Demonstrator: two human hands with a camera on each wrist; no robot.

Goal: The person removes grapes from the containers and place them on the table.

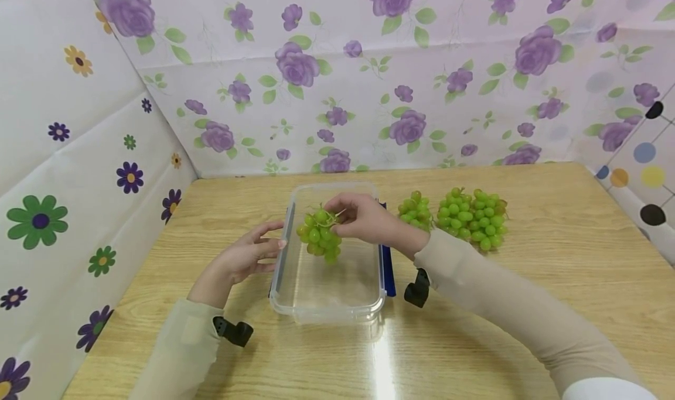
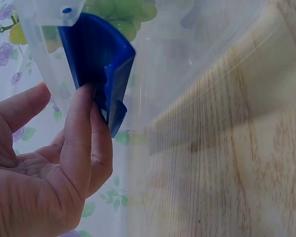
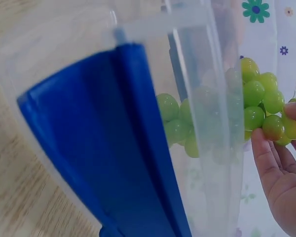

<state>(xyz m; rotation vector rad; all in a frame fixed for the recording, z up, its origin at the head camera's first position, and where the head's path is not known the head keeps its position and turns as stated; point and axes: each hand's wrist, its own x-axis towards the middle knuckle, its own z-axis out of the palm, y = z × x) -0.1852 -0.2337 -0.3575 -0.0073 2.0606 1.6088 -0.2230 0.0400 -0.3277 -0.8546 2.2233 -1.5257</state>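
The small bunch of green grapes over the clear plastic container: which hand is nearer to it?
Right. The right hand pinches the small bunch of green grapes by its stem above the clear plastic container; the left hand rests against the container's left side.

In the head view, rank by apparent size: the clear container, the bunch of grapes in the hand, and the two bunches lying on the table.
1. clear container
2. right-hand bunch
3. held bunch
4. middle bunch, partly hidden by the wrist, so 3 and 4 are uncertain.
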